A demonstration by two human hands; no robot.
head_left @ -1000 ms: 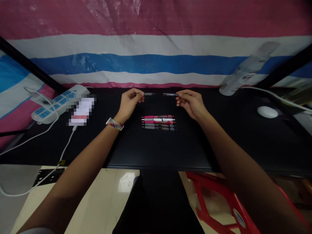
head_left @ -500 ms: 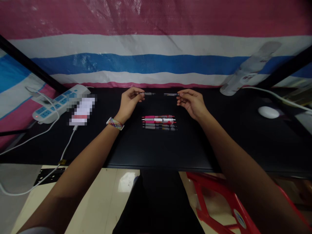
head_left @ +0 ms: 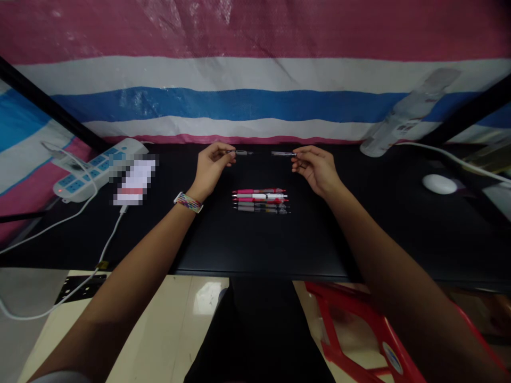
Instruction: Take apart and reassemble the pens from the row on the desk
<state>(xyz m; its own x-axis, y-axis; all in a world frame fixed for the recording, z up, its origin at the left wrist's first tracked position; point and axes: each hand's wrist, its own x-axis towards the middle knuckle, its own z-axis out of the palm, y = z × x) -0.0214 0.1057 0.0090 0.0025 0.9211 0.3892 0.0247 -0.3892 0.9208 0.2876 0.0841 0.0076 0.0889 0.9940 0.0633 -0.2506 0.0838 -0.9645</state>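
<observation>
The pen is in two pieces, held level above the far side of the desk [head_left: 255, 239]. The front half [head_left: 241, 152] is in the left hand [head_left: 210, 167] and the barrel [head_left: 282, 153] in the right hand [head_left: 317, 169], each grip pinched closed on its piece. The step looks like pulling apart (open ends facing). Whatever move follows, it calls for keeping both pieces level. At 6 o'clock lies a row of pens [head_left: 260, 200]. Against half a second ago, the gap is wider, the right hand having drifted toward 3 o'clock.

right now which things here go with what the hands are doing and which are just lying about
In use: left hand holding one pen half; right hand holding the other pen half; row of pens.
Lying about: power strip, mouse, bottle, red stool.
</observation>
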